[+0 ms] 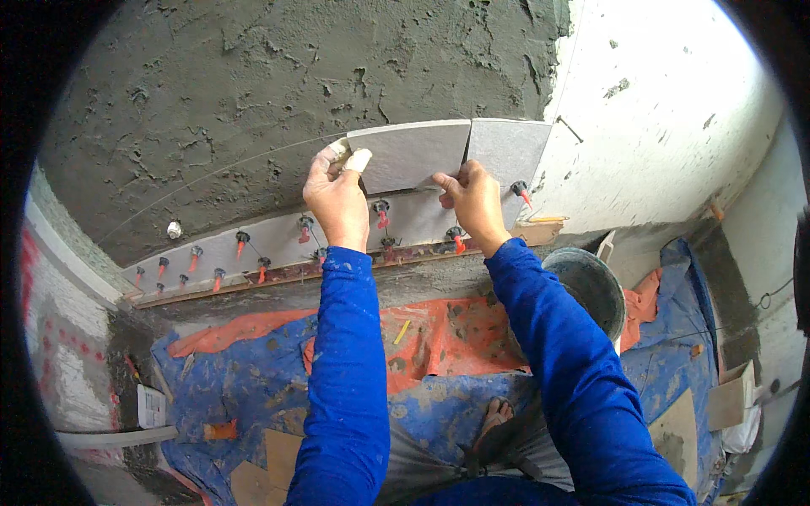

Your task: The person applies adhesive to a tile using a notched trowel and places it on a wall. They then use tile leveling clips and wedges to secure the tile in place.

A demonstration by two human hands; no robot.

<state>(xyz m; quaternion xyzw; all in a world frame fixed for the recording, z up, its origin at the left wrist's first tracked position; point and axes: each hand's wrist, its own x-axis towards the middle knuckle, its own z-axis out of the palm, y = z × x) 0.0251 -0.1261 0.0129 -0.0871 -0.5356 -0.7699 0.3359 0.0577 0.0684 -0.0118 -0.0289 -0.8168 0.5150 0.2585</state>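
A light grey wall tile (411, 156) is held up against the wall, tilted slightly, with a dark gap along its right and lower edges. My left hand (339, 198), with white wraps on its fingertips, grips the tile's left edge. At the lower right corner, my right hand (474, 201) pinches the same tile between thumb and fingers. Another grey tile (510, 150) sits on the wall just right of it. Below runs a row of set tiles (422, 215) fitted with red-and-black levelling clips (381, 213).
Wet grey mortar (219, 93) covers the wall above and left, crossed by a thin string line. A nail (570, 128) sticks out at right. A mortar-smeared bucket (620, 308) stands by my right arm. Blue tarpaulin (253, 379) and orange sheeting (430, 337) lie on the floor.
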